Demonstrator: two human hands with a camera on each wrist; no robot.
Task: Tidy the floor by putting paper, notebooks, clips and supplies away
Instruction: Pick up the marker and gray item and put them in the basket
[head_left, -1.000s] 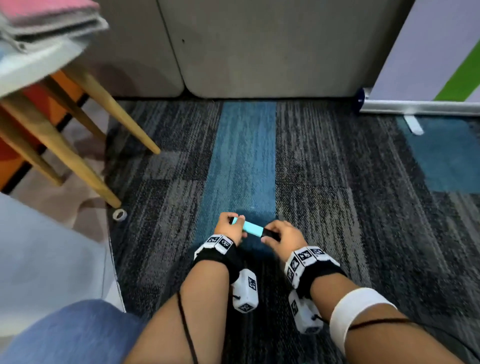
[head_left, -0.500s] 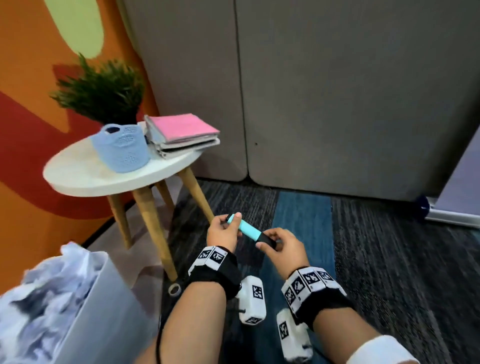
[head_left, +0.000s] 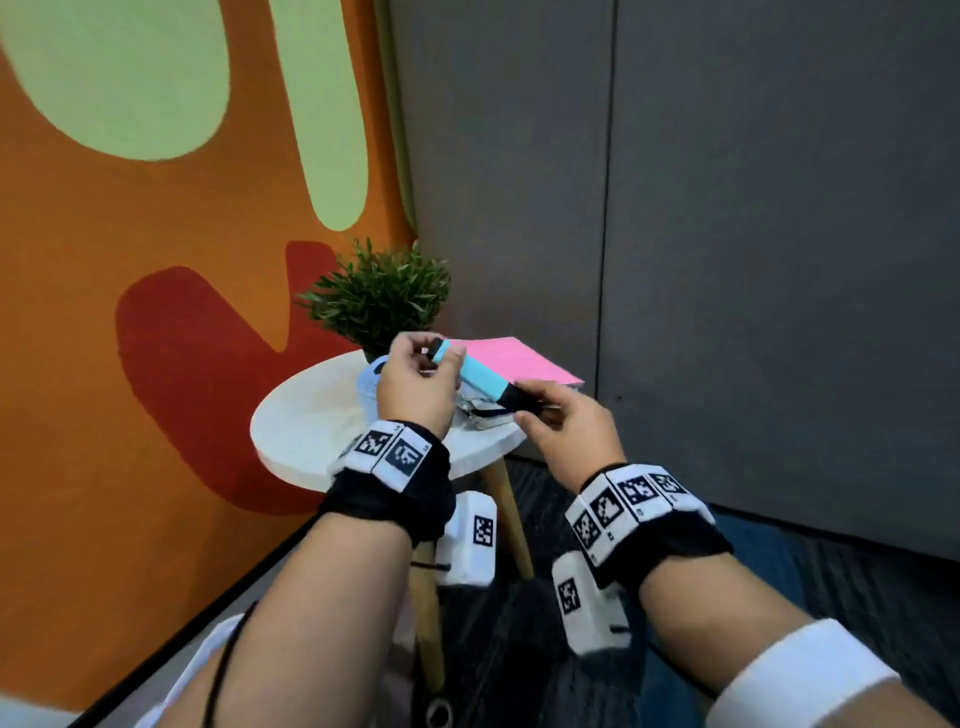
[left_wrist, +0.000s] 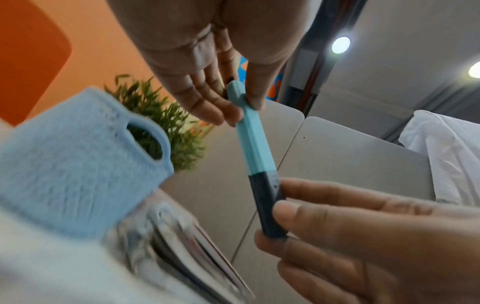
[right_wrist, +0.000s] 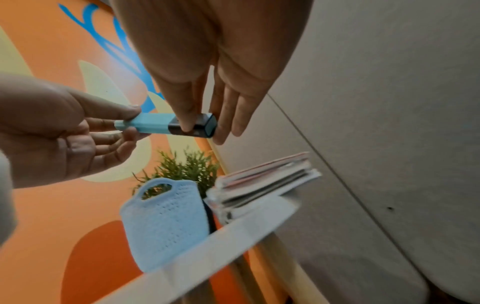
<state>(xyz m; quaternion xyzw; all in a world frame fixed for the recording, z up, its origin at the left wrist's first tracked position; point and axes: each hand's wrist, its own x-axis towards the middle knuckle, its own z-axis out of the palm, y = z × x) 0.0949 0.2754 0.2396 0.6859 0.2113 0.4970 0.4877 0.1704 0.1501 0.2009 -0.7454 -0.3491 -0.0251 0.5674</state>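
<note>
I am seeing both hands holding one highlighter (head_left: 480, 379) in the air above the round white side table (head_left: 306, 415). The left hand (head_left: 413, 387) is pinching the light-blue end between thumb and fingertips (left_wrist: 207, 112), and the right hand (head_left: 566, 426) is pinching the dark cap end, thumb on one side and fingers (right_wrist: 187, 121) on the other. The highlighter is lying slanted between them, its blue end higher and to the left, touching nothing else.

Just below the left hand a light-blue knitted basket (right_wrist: 163, 222) is standing on the table, its mouth facing up with open air between its rim and the highlighter. Right beside the basket a stack of notebooks (right_wrist: 265, 181) with a pink cover (head_left: 514, 358) on top is lying near the table's right edge, with its corner sticking out past the rim. A green potted plant (head_left: 379, 296) is standing behind the basket, against the orange painted wall (head_left: 104, 364). Grey partition panels (head_left: 727, 260) are closing off the right side behind the table. Under the wrists I am seeing the table's wooden legs (head_left: 511, 519) and dark carpet (head_left: 545, 649).
</note>
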